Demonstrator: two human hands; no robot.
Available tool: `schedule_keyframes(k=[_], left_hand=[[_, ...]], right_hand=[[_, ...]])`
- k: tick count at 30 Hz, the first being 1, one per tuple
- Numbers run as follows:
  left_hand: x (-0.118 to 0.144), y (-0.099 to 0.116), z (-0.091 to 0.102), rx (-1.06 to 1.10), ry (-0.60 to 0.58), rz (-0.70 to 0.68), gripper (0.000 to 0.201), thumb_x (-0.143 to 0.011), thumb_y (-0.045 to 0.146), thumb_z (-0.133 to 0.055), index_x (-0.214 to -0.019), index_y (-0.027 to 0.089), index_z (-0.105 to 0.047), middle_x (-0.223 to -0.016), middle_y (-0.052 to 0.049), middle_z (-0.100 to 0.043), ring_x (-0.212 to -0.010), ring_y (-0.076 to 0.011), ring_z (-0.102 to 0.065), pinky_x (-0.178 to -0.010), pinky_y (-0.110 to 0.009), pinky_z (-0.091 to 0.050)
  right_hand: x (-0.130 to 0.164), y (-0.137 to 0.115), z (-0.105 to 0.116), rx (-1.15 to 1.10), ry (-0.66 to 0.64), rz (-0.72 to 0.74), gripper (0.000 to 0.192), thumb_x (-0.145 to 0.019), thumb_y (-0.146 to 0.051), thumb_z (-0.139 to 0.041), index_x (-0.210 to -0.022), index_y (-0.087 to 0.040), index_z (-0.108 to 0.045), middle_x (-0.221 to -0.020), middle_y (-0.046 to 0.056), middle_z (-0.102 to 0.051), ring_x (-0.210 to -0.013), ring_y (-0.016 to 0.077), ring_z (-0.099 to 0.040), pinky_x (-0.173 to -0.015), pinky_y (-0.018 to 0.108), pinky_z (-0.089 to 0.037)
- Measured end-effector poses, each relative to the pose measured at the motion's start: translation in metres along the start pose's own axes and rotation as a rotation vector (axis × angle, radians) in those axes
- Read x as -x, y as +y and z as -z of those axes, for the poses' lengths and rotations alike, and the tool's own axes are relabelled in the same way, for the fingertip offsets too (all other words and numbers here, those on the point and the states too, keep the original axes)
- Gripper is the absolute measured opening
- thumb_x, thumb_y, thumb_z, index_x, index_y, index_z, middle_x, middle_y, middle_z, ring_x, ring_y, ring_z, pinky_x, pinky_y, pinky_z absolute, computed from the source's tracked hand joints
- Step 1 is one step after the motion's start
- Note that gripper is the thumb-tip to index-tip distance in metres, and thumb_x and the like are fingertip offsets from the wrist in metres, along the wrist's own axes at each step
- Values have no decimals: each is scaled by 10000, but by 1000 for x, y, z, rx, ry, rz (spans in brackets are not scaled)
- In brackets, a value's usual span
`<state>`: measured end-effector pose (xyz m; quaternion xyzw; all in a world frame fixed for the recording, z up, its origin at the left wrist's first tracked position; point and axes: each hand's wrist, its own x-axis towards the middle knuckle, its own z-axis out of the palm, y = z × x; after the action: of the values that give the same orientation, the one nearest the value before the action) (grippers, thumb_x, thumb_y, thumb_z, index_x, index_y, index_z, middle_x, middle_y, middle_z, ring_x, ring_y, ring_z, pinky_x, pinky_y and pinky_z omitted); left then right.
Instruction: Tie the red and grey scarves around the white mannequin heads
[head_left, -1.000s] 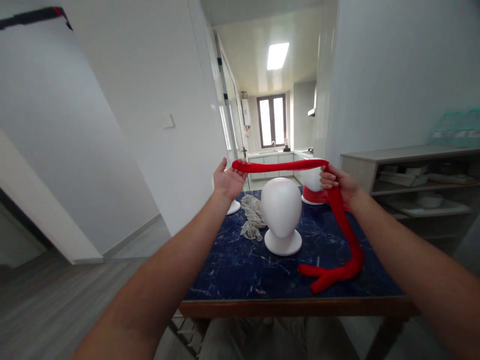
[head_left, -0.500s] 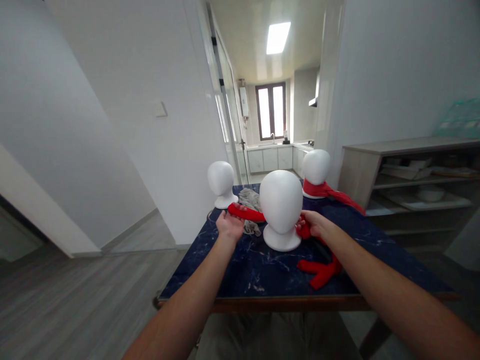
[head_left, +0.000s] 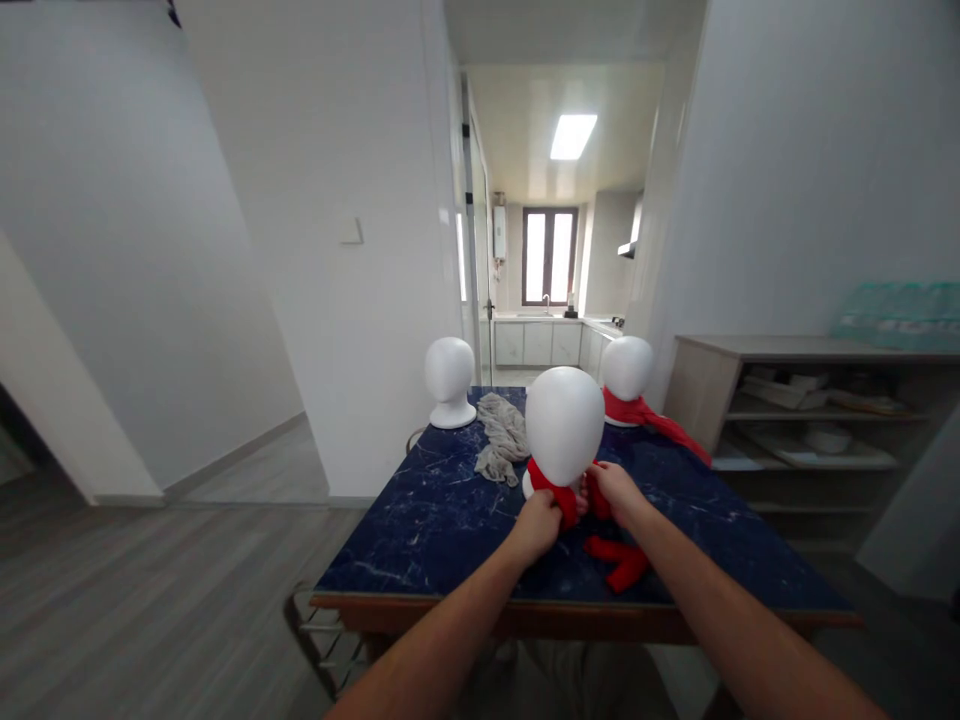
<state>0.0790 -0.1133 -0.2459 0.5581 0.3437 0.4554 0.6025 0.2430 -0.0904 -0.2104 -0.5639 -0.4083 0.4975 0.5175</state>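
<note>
A white mannequin head [head_left: 564, 425] stands upright near the middle of the blue marbled table [head_left: 405, 545]. Round its neck passes a red scarf [head_left: 553, 488], one end of which lies on the table to the right. My left hand [head_left: 538, 522] is closed on the scarf at the front left of the neck. At the neck's right side, my right hand [head_left: 611, 490] grips another stretch of the same scarf. Some fingertips are hidden by the cloth and the head's base.
Behind stand a bare white mannequin head [head_left: 450, 375] on the left and another mannequin head [head_left: 628, 365] wearing a red scarf [head_left: 667, 420] on the right. A crumpled grey scarf [head_left: 501, 435] lies between. Right of the table is a wooden shelf unit [head_left: 697, 400].
My left hand has brought its part of the red scarf from left of the head round to the front of the neck. My right hand stays at the right side. The view has shifted.
</note>
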Motion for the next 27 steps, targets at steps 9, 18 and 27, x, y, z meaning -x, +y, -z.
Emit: schedule_keyframes(k=[9,18,27], left_hand=[[1,0,4,-20,47,-143,330,-660,200,-844,-983,150,-797,-968,-105,-820,-960,-313,-751,-945,-414,-581],[-4,-6,7,99,-32,-220,530,-652,159,-834,-1174,135,-741,-1098,-131,-812,-1062,-310,-752,-1032,-428,-552],[5,2,4,50,-68,-236,353,-689,180,-834,-1038,156,-785,-1063,-115,-814,-993,-294,-747,-1011,-419,-556]], right_hand=[[53,36,1,376,203,533,284,-886,-367,-608,-1128,-219,-623,-1105,120,-775,-1029,276,-746,-919,391,-572],[74,40,-7,344,54,523,384,-909,-422,-578,-1162,-196,-757,-1208,132,-787,-1159,311,-737,-1058,437,-545],[77,27,-25,462,31,543,379,-902,-442,-630,-1145,-203,-795,-1149,119,-803,-1065,325,-747,-959,407,-544]])
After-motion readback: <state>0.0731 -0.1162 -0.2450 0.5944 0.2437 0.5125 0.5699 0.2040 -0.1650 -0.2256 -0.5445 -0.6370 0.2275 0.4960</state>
